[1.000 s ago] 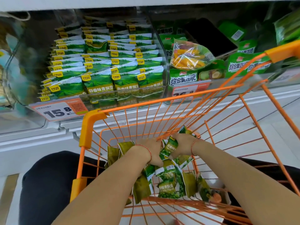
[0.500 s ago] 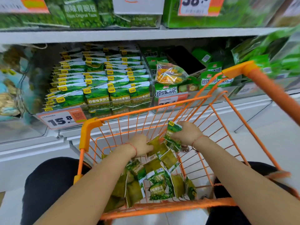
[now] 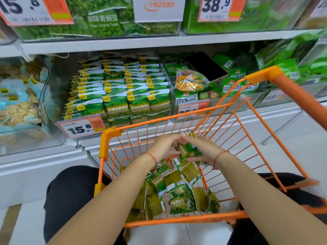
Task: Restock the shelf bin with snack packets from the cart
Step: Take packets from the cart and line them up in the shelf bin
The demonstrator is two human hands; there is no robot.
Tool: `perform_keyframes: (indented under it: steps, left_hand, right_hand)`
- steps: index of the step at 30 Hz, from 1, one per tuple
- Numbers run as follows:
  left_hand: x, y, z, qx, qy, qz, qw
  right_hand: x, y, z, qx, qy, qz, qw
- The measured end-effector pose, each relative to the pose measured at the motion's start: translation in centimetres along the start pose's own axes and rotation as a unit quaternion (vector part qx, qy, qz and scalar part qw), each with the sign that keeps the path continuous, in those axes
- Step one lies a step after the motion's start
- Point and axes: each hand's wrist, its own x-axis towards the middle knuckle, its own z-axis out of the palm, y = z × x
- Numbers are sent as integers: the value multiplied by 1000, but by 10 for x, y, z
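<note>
Both hands are raised over the orange wire cart. My right hand grips a small stack of green pea snack packets. My left hand meets it from the left, fingertips touching the top of the stack. Several more green packets lie loose on the cart floor. The clear shelf bin ahead holds rows of the same green packets standing upright, with a 15.8 price tag at its front.
Right of that bin another clear bin holds mixed vegetable-chip bags and a black box. To the left sits a bin of pale blue packets. An upper shelf carries larger green bags. My knees flank the cart.
Both hands rose from the cart floor and came together; the right hand lifted packets out of the pile and the left hand joined it. The camera tilted up toward the shelves.
</note>
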Motion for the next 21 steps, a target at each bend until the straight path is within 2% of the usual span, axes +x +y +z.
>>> perform_keyframes:
  steps: [3,4,5,6,7,8,9,10,12,15,19,21]
  left_hand:
    - [0,5,-13,-68,-5,11,998]
    - [4,3,-19,-16,38,14,999]
    - [10,-2,-26,111,94,25,989]
    - [14,-9,-34,281,127,34,951]
    - [16,-18,-38,429,110,24,896]
    - [17,-30,-42,531,65,0,845]
    - [19,-43,-46,588,15,-34,808]
    - [20,-56,-48,616,-25,-59,785]
    - [23,-73,-52,654,-52,-59,752]
    - [28,-77,-57,666,-2,-9,745]
    - [20,-49,-50,670,74,33,738]
    - [15,-29,-45,639,106,58,759]
  right_hand:
    - [5,5,-8,-11,-5,15,1000]
    - [8,6,-10,-12,6,24,1000]
    - [11,6,-10,-15,18,31,999]
    - [13,6,-11,-20,29,38,999]
    - [15,6,-11,-27,41,42,998]
    - [17,8,-13,-36,53,45,997]
    - [19,10,-13,-45,61,50,996]
    - [20,12,-14,-50,63,54,995]
    - [19,14,-15,-58,49,56,996]
    - [18,14,-16,-75,33,48,996]
    - [18,12,-20,-59,51,37,996]
    - [18,13,-22,-39,67,34,996]
